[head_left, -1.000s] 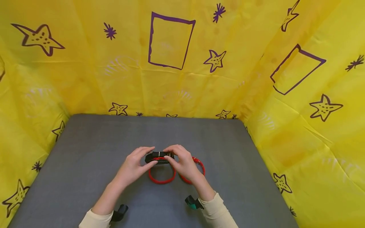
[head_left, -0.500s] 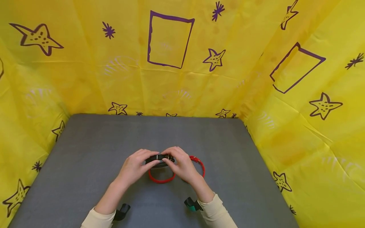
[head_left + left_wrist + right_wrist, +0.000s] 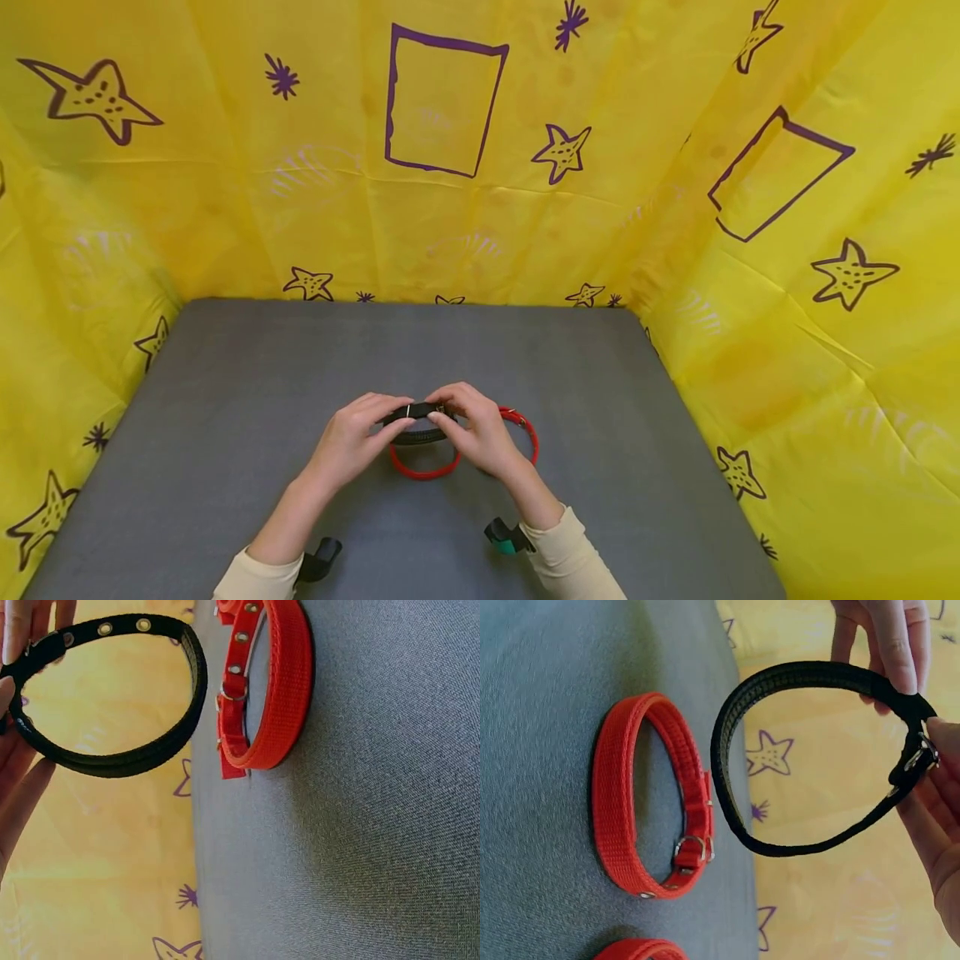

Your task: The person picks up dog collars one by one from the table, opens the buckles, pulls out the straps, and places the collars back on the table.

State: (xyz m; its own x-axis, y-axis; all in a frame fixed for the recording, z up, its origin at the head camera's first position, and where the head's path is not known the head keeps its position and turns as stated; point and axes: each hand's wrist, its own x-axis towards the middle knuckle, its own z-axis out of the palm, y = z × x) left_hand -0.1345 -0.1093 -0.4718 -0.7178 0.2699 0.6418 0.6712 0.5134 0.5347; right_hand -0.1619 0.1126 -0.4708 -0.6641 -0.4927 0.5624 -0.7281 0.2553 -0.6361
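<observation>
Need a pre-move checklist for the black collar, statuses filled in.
1. Left hand and right hand both pinch the black collar: ok.
2. Black collar lifted off the table: ok.
3. Black collar formed into a loop: ok.
4. Buckle fully fastened: cannot tell, detail too small.
5. Both red collars unobstructed in head view: not ok; one sits partly behind the black collar, the other partly behind the right hand.

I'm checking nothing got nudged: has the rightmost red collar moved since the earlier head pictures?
No: judged by the table's back edge, the red collar keeps its place.
</observation>
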